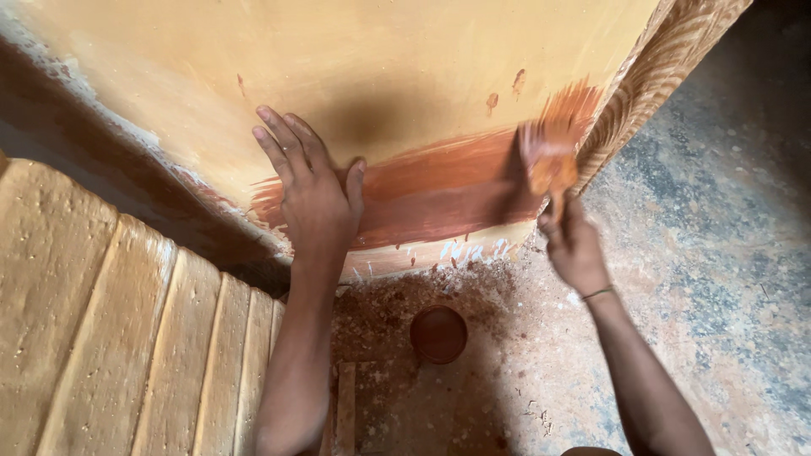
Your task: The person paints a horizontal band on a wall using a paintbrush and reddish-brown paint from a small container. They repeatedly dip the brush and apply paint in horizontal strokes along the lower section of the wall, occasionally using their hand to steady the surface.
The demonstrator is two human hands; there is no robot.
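A large tan wooden panel (355, 67) stands upright in front of me, with a band of fresh reddish-brown stain (439, 190) across its lower part. My left hand (311, 190) lies flat against the panel, fingers spread, at the left end of the stained band. My right hand (574, 245) grips the handle of a paintbrush (547, 165), blurred, whose bristles touch the panel near its right edge. A thin bracelet circles my right wrist.
A small round pot of dark red-brown stain (438, 333) sits on the dusty floor (718, 253) between my arms. Ridged wooden boards (110, 329) fill the lower left. The panel's carved grooved edge (659, 76) runs along the upper right.
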